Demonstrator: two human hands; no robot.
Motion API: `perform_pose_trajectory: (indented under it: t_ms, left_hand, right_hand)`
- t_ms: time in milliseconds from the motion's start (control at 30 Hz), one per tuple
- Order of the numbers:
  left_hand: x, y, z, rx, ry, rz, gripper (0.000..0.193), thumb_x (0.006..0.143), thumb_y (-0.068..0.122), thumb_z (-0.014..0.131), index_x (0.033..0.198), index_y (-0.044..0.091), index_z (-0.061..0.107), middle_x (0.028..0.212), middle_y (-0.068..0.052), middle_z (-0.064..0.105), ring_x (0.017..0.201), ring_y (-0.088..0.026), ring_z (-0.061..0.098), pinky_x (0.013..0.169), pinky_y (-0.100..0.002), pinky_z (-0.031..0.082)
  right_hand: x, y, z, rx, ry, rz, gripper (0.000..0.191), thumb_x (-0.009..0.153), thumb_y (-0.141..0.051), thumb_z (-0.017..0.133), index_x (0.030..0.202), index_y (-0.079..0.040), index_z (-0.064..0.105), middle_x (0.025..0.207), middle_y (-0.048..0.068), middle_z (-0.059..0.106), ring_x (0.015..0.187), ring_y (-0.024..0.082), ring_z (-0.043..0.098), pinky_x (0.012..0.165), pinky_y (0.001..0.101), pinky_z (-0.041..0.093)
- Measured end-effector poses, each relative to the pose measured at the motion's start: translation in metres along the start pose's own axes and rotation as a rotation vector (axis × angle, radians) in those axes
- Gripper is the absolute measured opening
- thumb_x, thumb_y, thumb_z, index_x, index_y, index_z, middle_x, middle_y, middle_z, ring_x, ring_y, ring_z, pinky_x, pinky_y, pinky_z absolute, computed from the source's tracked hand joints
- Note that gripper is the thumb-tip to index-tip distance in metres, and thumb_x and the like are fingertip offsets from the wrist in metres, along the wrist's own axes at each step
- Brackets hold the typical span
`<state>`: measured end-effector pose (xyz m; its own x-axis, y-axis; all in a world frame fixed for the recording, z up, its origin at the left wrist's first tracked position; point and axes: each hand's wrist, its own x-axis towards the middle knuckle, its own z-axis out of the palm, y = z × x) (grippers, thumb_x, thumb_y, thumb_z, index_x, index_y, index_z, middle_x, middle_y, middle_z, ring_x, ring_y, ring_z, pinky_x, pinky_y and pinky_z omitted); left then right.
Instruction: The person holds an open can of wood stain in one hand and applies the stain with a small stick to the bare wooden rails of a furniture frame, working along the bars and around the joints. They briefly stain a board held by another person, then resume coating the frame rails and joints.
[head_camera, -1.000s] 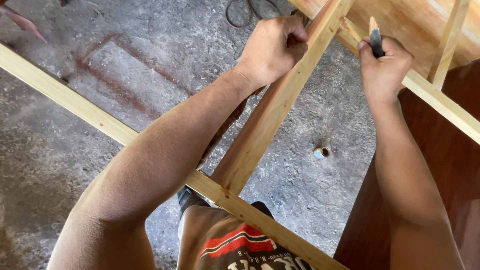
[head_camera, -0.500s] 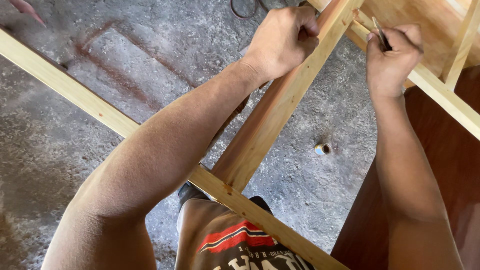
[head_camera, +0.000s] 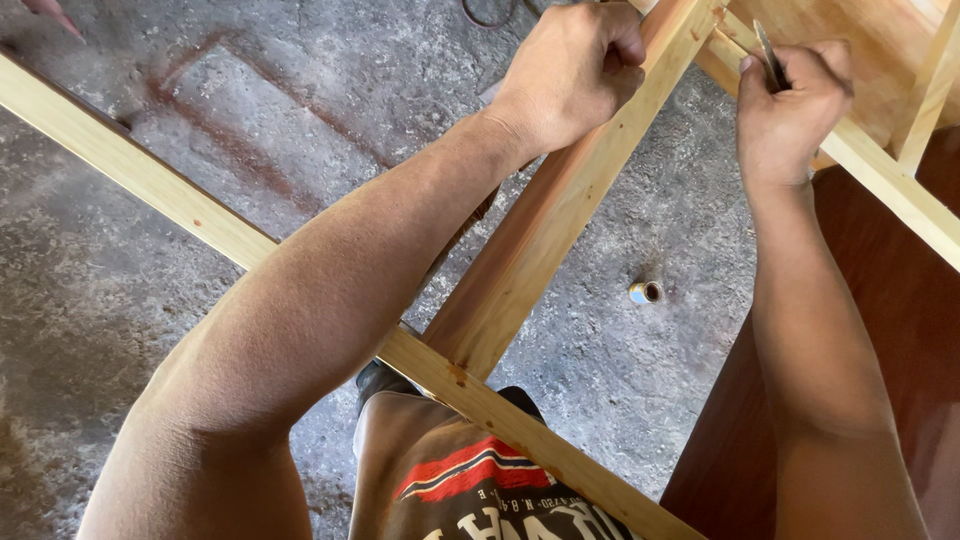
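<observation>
Our left hand (head_camera: 575, 70) sits on the crosspiece (head_camera: 540, 235); right of it, our right hand (head_camera: 790, 105); below both, a small roll (head_camera: 645, 292) on the floor (head_camera: 150, 280).

I see only one view, from the camera on the person's head. It looks steeply down, very near to both forearms, over the wooden frame (head_camera: 560, 215) to the concrete floor (head_camera: 150, 260) below. No second view shares this scene.

A rough carpentry workshop: I stand on a bare, stained concrete floor (head_camera: 160, 200) among pale timber frame rails (head_camera: 150, 190), with a dark red-brown board (head_camera: 880, 330) leaning to one side, a small tape roll (head_camera: 645, 292) dropped on the ground and a looped cable (head_camera: 490, 12) lying beyond.
</observation>
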<state>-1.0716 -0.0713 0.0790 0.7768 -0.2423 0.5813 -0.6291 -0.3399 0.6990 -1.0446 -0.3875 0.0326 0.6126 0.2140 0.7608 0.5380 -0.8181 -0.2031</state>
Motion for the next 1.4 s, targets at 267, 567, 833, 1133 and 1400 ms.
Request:
perform_pose_trajectory:
  t_ms: [267, 567, 833, 1133, 1400]
  left_hand:
    - [-0.001, -0.004, 0.003, -0.009, 0.021, 0.022, 0.008, 0.079, 0.008, 0.077, 0.083, 0.004, 0.071, 0.081, -0.009, 0.073, 0.078, -0.023, 0.074, 0.07, -0.035, 0.059]
    - [-0.003, -0.011, 0.007, -0.015, 0.05, 0.032, 0.011, 0.078, 0.01, 0.079, 0.084, 0.005, 0.072, 0.082, -0.008, 0.073, 0.079, -0.023, 0.074, 0.071, -0.036, 0.058]
    - [-0.002, -0.012, 0.01, -0.017, 0.035, -0.034, 0.006, 0.079, 0.009, 0.075, 0.084, 0.007, 0.072, 0.08, -0.007, 0.075, 0.077, -0.022, 0.075, 0.069, -0.036, 0.059]
    - [0.001, -0.012, 0.009, -0.037, 0.001, -0.069, 0.003, 0.08, 0.008, 0.07, 0.083, 0.008, 0.071, 0.078, -0.006, 0.075, 0.074, -0.02, 0.076, 0.068, -0.034, 0.06]
    - [0.001, -0.009, 0.009, -0.035, -0.033, -0.106, 0.004, 0.083, 0.007, 0.068, 0.083, 0.009, 0.072, 0.077, -0.004, 0.076, 0.073, -0.016, 0.077, 0.067, -0.032, 0.061]
  right_hand:
    - [0.008, -0.021, -0.004, -0.023, 0.023, -0.07, 0.014, 0.083, 0.014, 0.077, 0.095, 0.006, 0.075, 0.099, 0.014, 0.061, 0.085, 0.023, 0.063, 0.073, 0.0346, 0.05]
    - [0.003, -0.011, 0.001, 0.013, 0.02, -0.064, 0.019, 0.084, 0.017, 0.078, 0.098, 0.006, 0.071, 0.103, 0.013, 0.061, 0.084, 0.021, 0.064, 0.071, 0.0343, 0.052]
    - [0.005, -0.009, 0.008, -0.042, -0.007, -0.096, 0.019, 0.083, 0.015, 0.076, 0.099, 0.005, 0.074, 0.104, 0.013, 0.062, 0.088, 0.024, 0.065, 0.075, 0.0352, 0.052]
    - [0.014, -0.017, 0.01, -0.021, -0.025, -0.062, 0.014, 0.085, 0.017, 0.074, 0.096, 0.007, 0.072, 0.1, 0.015, 0.061, 0.083, 0.023, 0.065, 0.071, 0.0356, 0.052]
    - [0.014, -0.018, 0.013, -0.083, 0.012, -0.17, 0.018, 0.082, 0.016, 0.075, 0.096, 0.005, 0.073, 0.1, 0.014, 0.06, 0.086, 0.026, 0.065, 0.073, 0.0367, 0.053]
